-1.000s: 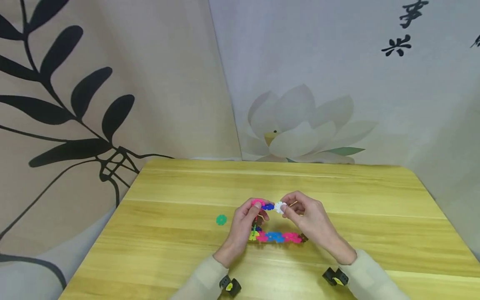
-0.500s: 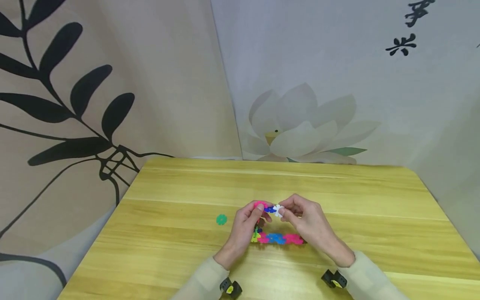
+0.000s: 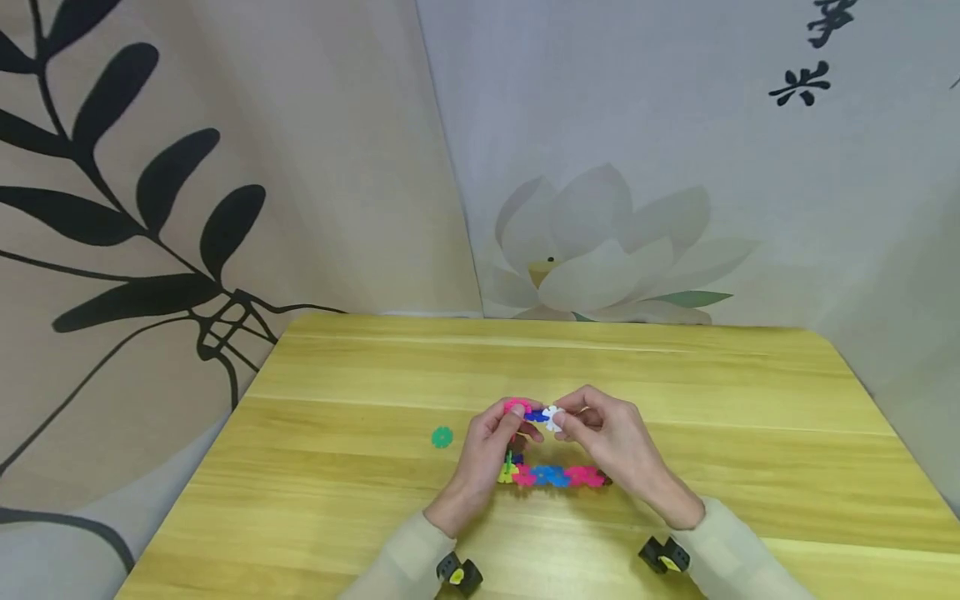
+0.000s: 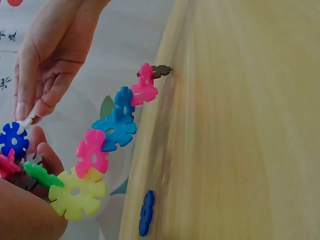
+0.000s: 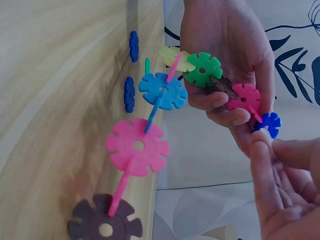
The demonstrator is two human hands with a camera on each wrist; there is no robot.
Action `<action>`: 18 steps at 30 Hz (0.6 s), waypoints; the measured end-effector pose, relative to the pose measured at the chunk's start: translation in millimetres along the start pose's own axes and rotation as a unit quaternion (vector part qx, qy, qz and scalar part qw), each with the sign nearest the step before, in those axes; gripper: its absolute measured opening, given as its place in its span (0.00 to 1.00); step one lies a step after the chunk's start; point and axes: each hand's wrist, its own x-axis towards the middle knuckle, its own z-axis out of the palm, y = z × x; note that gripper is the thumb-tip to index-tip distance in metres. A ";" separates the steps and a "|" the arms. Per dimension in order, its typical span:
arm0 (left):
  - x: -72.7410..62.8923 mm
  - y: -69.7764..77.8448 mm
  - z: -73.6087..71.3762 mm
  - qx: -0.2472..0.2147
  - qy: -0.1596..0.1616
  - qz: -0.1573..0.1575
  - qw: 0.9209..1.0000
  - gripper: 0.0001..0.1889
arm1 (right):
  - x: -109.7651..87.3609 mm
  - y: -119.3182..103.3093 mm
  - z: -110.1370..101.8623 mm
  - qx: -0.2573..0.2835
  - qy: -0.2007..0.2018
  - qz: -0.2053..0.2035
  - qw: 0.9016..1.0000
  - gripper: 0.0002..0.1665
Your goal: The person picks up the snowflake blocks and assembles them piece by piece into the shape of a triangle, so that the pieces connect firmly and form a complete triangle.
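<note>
White disc [image 3: 552,417] at blue end of chain [image 3: 551,476], fingers of R hand [image 3: 621,437] pinching it; fingers of L hand [image 3: 480,458] grip chain nr that end. Green disc [image 3: 442,437] on table [image 3: 337,500], L of chain.

Wooden table [image 3: 360,367], pale lotus-printed backdrop [image 3: 630,108]

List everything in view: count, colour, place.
Wood-grain table: 1, yellow, foreground
Flower-shaped plastic disc chain: 1, multicoloured, over table
White flower-shaped plastic disc: 1, white, chain's end, join unclear
Loose green plastic disc: 1, green, table, left of chain
Loose blue flower-shaped discs: at least 2, dark blue, table
Leaf-printed backdrop: 1, pale, behind table
Black wrist cameras: 2, black, wrists
Fabric sleeves: 2, beige, forearms
Left grip: 1, bare, holding chain
Right grip: 1, bare, pinching white disc
</note>
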 end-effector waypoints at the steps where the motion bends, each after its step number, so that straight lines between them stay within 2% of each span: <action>1: 0.1 0.6 -0.4 -0.002 -0.001 -0.001 1.000 0.22 | 0.2 0.2 -0.2 -0.005 0.000 0.000 1.000 0.04; 7: 0.6 0.5 -2.1 0.002 -0.003 -0.004 1.000 0.24 | -0.1 2.8 -0.9 -0.017 -0.014 0.004 1.000 0.07; 11: 1.5 -0.7 -2.4 0.004 0.002 -0.012 1.000 0.19 | -0.3 3.5 -1.1 -0.015 -0.020 0.017 1.000 0.10; 18: 1.9 -1.4 -1.9 0.049 0.004 -0.019 0.999 0.19 | 0.1 2.8 -1.6 -0.017 -0.018 0.031 0.999 0.07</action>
